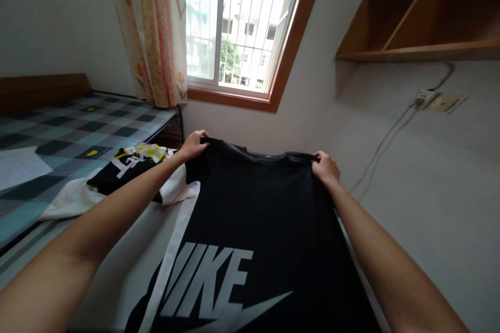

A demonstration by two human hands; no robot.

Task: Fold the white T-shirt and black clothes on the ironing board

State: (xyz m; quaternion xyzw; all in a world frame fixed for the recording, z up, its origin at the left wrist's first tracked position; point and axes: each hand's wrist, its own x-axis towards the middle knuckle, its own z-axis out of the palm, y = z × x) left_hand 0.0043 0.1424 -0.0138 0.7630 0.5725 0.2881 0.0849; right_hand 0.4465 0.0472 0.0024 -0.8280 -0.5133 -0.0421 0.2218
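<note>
A black T-shirt point(265, 213) with large grey lettering and white side stripes is stretched out in front of me, its neckline at the far end. My left hand point(195, 144) is closed on its left shoulder. At the right shoulder, my right hand point(326, 167) pinches the cloth between thumb and fingers. The shirt's lower part runs out of the bottom of the view. Beyond my left forearm lies a heap of black, white and yellow clothes point(130, 166), partly hidden by that arm.
A bed point(117, 114) with a checked cover stands at the left, with white paper point(23, 166) on it. Ahead are a curtain point(156, 36) and a window point(246, 31). A wooden shelf point(422, 52) juts from the right wall above a socket with hanging cables point(385, 145).
</note>
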